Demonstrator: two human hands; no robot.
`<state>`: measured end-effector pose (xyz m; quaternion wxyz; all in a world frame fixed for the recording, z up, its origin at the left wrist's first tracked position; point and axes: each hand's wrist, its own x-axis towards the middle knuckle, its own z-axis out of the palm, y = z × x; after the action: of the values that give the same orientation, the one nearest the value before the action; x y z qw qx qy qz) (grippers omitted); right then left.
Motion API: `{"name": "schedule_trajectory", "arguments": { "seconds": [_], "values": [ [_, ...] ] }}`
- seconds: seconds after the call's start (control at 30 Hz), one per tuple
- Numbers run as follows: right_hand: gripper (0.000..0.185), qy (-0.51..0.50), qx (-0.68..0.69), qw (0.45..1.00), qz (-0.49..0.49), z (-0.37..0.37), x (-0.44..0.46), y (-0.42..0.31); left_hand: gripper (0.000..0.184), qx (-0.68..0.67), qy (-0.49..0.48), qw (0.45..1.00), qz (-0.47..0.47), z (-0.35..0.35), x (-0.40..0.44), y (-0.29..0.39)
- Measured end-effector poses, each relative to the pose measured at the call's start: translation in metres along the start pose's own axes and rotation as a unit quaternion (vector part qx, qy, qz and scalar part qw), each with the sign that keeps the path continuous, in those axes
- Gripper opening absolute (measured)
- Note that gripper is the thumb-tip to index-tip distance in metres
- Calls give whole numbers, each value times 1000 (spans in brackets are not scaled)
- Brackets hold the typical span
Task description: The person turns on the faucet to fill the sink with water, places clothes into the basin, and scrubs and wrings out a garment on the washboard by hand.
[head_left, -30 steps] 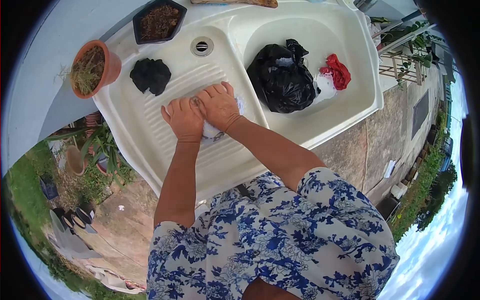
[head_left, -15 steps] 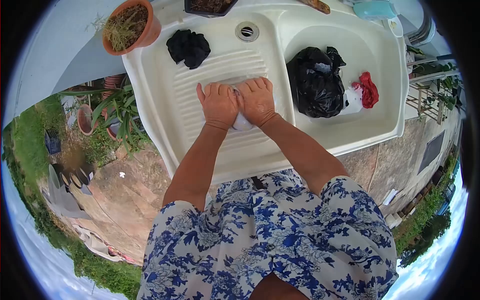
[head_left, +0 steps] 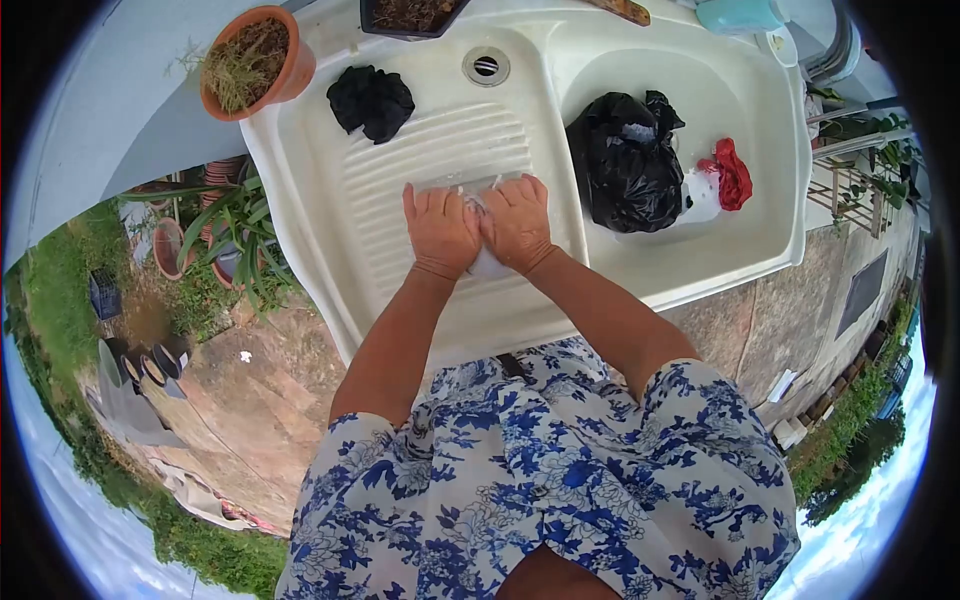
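My left hand [head_left: 443,232] and my right hand [head_left: 517,224] press side by side on a pale, wet-looking cloth [head_left: 488,266]. Their fingers curl over it, and the thumbs nearly meet in the middle. Most of the cloth is hidden under my palms; a bit shows between and below them. Beneath it lies the ribbed washboard [head_left: 385,225] of a white laundry sink [head_left: 318,262]. A crumpled black cloth [head_left: 370,104] rests beyond my left hand, apart from it.
The right basin holds a black plastic bag [head_left: 632,170] and a red cloth [head_left: 734,175] beside white suds. Beyond the ribs is a drain [head_left: 486,67]. An orange plant pot [head_left: 290,75] and a dark planter [head_left: 415,18] stand at the rim. A turquoise container [head_left: 740,14] sits far right.
Both hands have slid a little toward my body over the washboard, still pressed on the pale cloth. The view has shifted slightly; the other items stay in place.
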<state>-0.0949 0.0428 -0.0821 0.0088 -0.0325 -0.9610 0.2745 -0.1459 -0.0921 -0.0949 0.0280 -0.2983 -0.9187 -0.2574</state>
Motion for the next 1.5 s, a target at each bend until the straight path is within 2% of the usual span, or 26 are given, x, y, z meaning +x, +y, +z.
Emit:
{"name": "schedule_trajectory", "arguments": {
  "seconds": [0.03,0.1,0.17,0.2,0.27,0.33,0.4,0.47,0.5,0.53,0.63,0.7,0.73,0.83,0.93,1.0,1.03,1.07,1.1,1.17,1.23,1.27,1.3,1.37,1.4,1.5],
  "values": [
    [30,22,2,999,24,1,31,2,13,13,-11,998,-60,1,26,-3],
    [29,47,6,998,48,7,67,1,27,19,82,994,-76,-1,67,-7],
    [26,189,16,974,125,7,80,-1,32,37,114,987,-103,4,73,-7],
    [26,191,15,974,122,3,72,-4,37,52,142,980,-126,4,71,-4],
    [28,54,-72,992,87,-7,45,-9,43,84,64,987,-120,2,39,2],
    [29,2,40,998,46,-17,2,-12,41,41,-3,995,-93,-19,-5,19],
    [26,41,61,997,-30,-27,-49,-21,34,-58,20,998,-13,-34,-54,35],
    [24,51,41,997,-45,-9,-43,-9,29,-83,5,995,51,-21,-68,24],
    [22,60,22,996,-61,0,-38,-4,27,-43,-29,999,5,-14,-39,14],
    [18,71,9,997,-18,4,4,0,25,-1,-63,997,-43,-7,2,5],
    [30,152,-13,985,85,4,83,2,29,20,9,994,-108,1,66,-5],
    [31,167,-14,981,95,3,83,-3,36,33,132,982,-131,8,82,-9],
    [33,177,-14,978,109,1,80,-4,36,32,138,982,-127,7,78,-4],
    [37,-11,-49,997,62,-10,30,-6,39,74,65,989,-110,-8,28,15],
    [32,53,60,996,-27,-21,-48,-21,32,-39,34,999,-15,-33,-51,40],
    [34,40,68,994,-75,-4,-64,-8,29,-47,22,999,11,-20,-45,22],
    [34,15,48,998,-36,-1,-38,-3,26,-52,16,998,39,-9,-38,12],
    [34,-10,26,1000,1,-1,2,1,22,-21,12,1000,-11,-6,0,6],
    [32,12,27,999,31,0,29,0,23,33,-60,992,-103,-7,28,5],
    [30,36,29,997,56,0,67,-6,30,-4,55,992,-115,1,57,-6],
    [28,197,26,970,137,-2,86,-13,35,15,87,983,-162,8,65,-9],
    [28,202,26,970,136,-5,79,-16,41,30,113,972,-205,9,64,-8],
    [29,142,-21,984,103,-8,67,-17,42,45,98,972,-208,3,58,0],
    [30,44,-47,996,53,-14,34,-16,40,92,-23,985,-146,-3,19,7],
    [30,3,-23,999,38,-17,7,-17,39,42,-26,992,-117,-19,-1,19],
    [28,42,67,997,-23,-18,-52,-17,30,-78,35,996,-3,-29,-73,44]
  ]
}}
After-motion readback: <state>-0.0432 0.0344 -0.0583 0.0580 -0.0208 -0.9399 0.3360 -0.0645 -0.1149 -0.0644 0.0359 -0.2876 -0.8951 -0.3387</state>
